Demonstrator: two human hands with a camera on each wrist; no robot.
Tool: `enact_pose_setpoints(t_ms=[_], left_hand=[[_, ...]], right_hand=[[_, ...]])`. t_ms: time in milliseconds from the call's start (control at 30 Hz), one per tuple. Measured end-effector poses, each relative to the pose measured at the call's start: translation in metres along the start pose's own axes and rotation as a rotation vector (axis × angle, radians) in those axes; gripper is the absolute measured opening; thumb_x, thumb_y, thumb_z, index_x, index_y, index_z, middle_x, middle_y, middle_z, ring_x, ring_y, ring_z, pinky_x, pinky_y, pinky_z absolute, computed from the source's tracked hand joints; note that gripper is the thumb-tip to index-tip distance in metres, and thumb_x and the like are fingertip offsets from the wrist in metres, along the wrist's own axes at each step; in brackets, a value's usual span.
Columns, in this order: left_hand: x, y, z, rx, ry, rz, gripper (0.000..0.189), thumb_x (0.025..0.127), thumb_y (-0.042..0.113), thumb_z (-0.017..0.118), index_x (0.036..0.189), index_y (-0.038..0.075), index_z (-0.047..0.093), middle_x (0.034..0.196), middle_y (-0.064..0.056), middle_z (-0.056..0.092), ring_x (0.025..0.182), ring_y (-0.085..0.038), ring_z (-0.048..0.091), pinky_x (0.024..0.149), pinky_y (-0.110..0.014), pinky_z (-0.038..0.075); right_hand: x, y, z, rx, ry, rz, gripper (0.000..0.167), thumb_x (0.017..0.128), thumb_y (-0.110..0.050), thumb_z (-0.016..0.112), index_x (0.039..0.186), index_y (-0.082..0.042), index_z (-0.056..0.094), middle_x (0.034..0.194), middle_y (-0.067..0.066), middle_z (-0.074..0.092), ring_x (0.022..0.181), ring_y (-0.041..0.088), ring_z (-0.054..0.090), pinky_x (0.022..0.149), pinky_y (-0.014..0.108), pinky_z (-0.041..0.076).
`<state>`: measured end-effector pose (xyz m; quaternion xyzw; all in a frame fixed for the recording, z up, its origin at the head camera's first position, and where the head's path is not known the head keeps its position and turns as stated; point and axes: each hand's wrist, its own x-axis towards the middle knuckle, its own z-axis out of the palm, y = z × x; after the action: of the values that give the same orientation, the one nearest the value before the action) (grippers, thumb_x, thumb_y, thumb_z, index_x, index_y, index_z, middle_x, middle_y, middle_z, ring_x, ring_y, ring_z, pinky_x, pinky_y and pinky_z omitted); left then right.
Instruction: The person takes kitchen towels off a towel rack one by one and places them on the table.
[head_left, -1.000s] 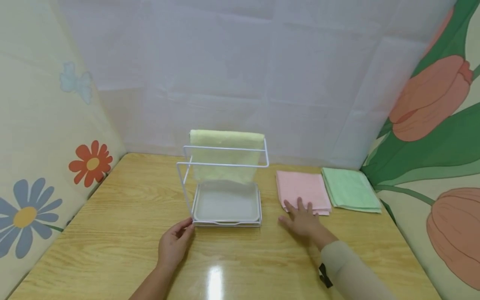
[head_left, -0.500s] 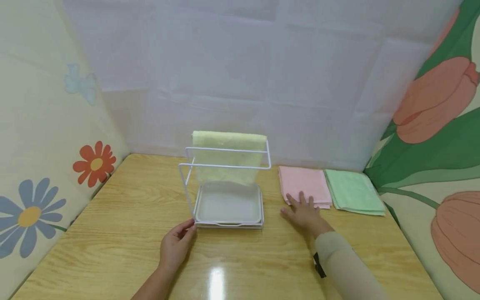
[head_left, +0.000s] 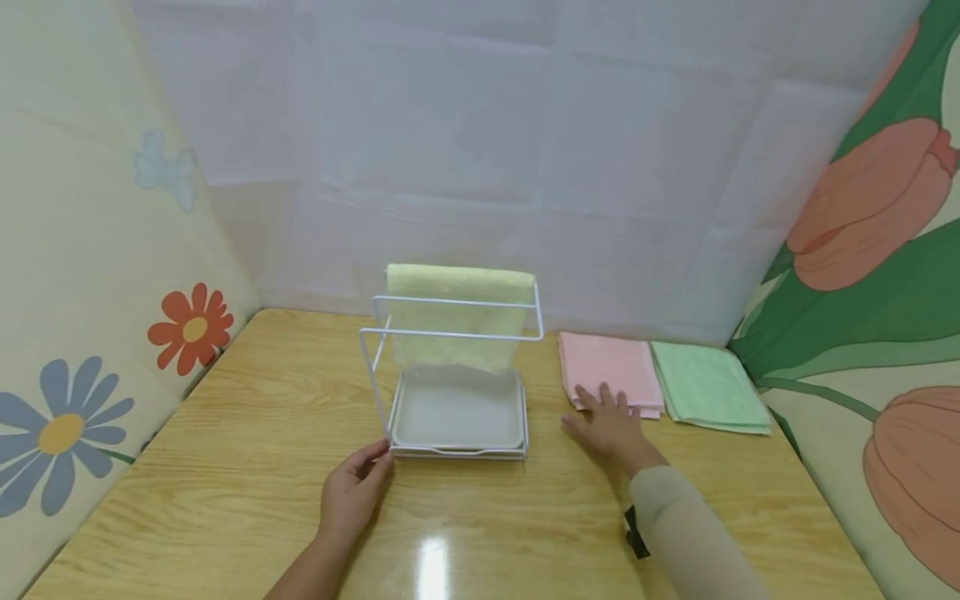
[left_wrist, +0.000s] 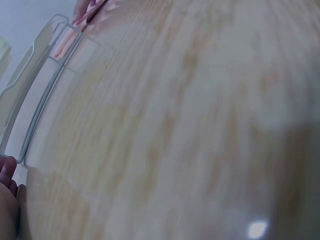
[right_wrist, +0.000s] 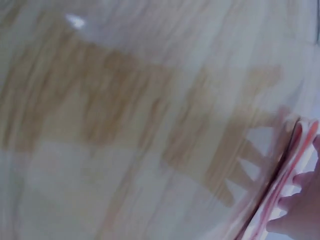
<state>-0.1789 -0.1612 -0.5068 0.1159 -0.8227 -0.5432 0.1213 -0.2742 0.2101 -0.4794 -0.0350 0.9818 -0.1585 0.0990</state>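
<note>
A white wire rack (head_left: 457,335) with a pale tray (head_left: 459,408) in its base stands mid-table. Over its rear bar hangs a yellow cloth (head_left: 457,312). My left hand (head_left: 351,493) pinches the rack's front left corner between thumb and fingers; in the left wrist view its fingers (left_wrist: 7,172) show at the rack's near end. To the right lies a folded pink cloth (head_left: 609,367). My right hand (head_left: 609,429) rests with spread fingers on its front edge, and the right wrist view shows the fingertips at the cloth's layered edge (right_wrist: 285,180).
A folded green cloth (head_left: 708,383) lies right beside the pink one. The wooden table (head_left: 247,433) meets a white sheet (head_left: 465,150) at the back, with flower-patterned panels on the left and right sides.
The pink cloth has slid slightly away from me under my right hand, its back edge now level with the green cloth's. My left hand stays at the rack's corner. The view has shifted a little.
</note>
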Motion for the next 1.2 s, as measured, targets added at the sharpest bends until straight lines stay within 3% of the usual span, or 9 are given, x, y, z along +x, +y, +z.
enact_pose_setpoints(t_ms=[200,400,800,1067,1200], left_hand=[[-0.001,0.001,-0.002,-0.005,-0.005,-0.003,0.027,0.093,0.016,0.068,0.115,0.001,0.07,0.113,-0.017,0.072,0.075,0.009,0.054,0.069,-0.01,0.046],[0.0,0.001,-0.002,0.009,-0.005,0.0,0.026,0.093,0.017,0.068,0.115,0.002,0.07,0.114,-0.016,0.072,0.076,0.009,0.054,0.07,-0.011,0.046],[0.0,0.0,-0.002,-0.012,0.017,0.025,0.024,0.092,0.014,0.068,0.112,0.0,0.071,0.111,-0.017,0.073,0.075,0.009,0.054,0.069,-0.011,0.046],[-0.001,0.0,0.001,-0.027,0.018,0.032,0.024,0.092,0.013,0.069,0.111,0.0,0.071,0.112,-0.017,0.072,0.078,0.009,0.054,0.07,-0.01,0.045],[-0.002,0.001,0.0,-0.042,0.015,0.038,0.024,0.092,0.013,0.069,0.111,-0.002,0.071,0.113,-0.019,0.072,0.078,0.009,0.053,0.069,-0.009,0.045]], right_hand=[[-0.002,-0.006,-0.011,0.063,0.076,-0.039,0.068,0.101,-0.049,0.042,0.155,-0.011,0.026,0.161,0.027,0.013,0.147,0.048,0.01,0.117,0.066,0.006],[0.002,-0.016,-0.037,0.086,0.159,-0.12,0.061,0.104,-0.038,0.04,0.15,0.001,0.031,0.158,0.03,0.02,0.146,0.046,0.018,0.119,0.059,0.016],[0.01,-0.059,-0.116,0.174,0.252,-0.205,0.058,0.106,-0.038,0.038,0.152,-0.004,0.03,0.16,0.026,0.018,0.148,0.041,0.017,0.12,0.056,0.018],[0.013,-0.096,-0.156,0.271,0.343,-0.262,0.054,0.105,-0.035,0.042,0.148,-0.004,0.037,0.155,0.02,0.037,0.145,0.036,0.031,0.12,0.048,0.024],[0.011,-0.114,-0.17,0.31,0.341,-0.282,0.053,0.104,-0.037,0.044,0.148,-0.008,0.039,0.155,0.015,0.038,0.142,0.034,0.035,0.118,0.049,0.028]])
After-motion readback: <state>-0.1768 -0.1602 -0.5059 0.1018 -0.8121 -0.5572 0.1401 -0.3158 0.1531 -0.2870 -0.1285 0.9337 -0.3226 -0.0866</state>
